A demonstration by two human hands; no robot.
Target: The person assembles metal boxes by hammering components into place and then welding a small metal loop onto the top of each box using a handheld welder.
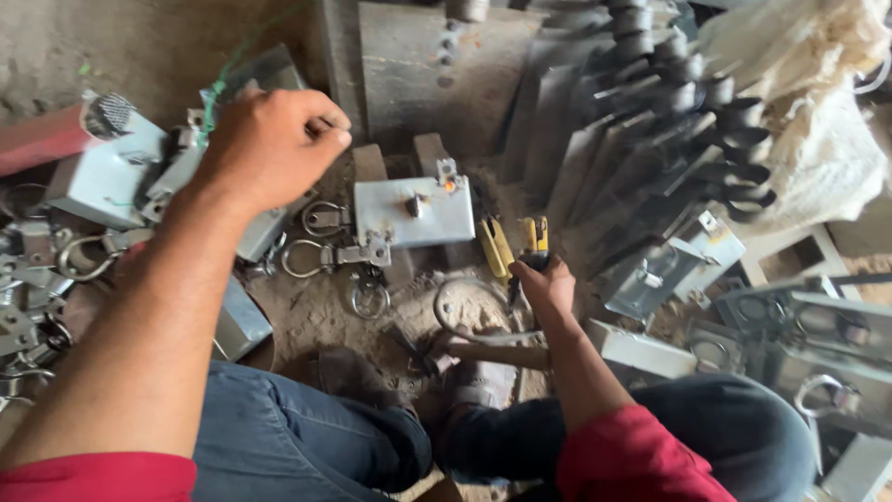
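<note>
Right hand: the person's right hand (548, 286) is wrapped round the dark grips of yellow-handled pliers (520, 246), fingers clenched on them; the yellow part sticks out beyond the knuckles, pointing away from the body.

Left hand: the left hand (274, 144) is raised and curled into a loose fist above a pale grey metal box (102, 181). A thin green wire (216, 93) runs up just beside the knuckles; I cannot tell whether the fingers actually pinch it.

Where the pliers lie: low over the sandy floor (316, 311), just to the right of a small grey plate with a bolt (414, 211), and just beyond a wooden-handled hammer (483, 351) lying near the wrist.

Doing it well: my judgement is that the pliers want a firm grip far back on the handles, wrist straight, and the other fist kept steady, clear of the tool.

Count, hands: two, both the person's own.

Count, pliers: one pair.

Count, hammers: one.

Count, loose shackle rings (325, 219) between the two hands: about three in plain view; more lie heaped at the far left, too tangled to count.

Count, dark ribbed insulators (688, 93) beyond the pliers: a stacked row, too overlapped to number.

Knees: two, in blue jeans (297, 428), below both hands.
</note>
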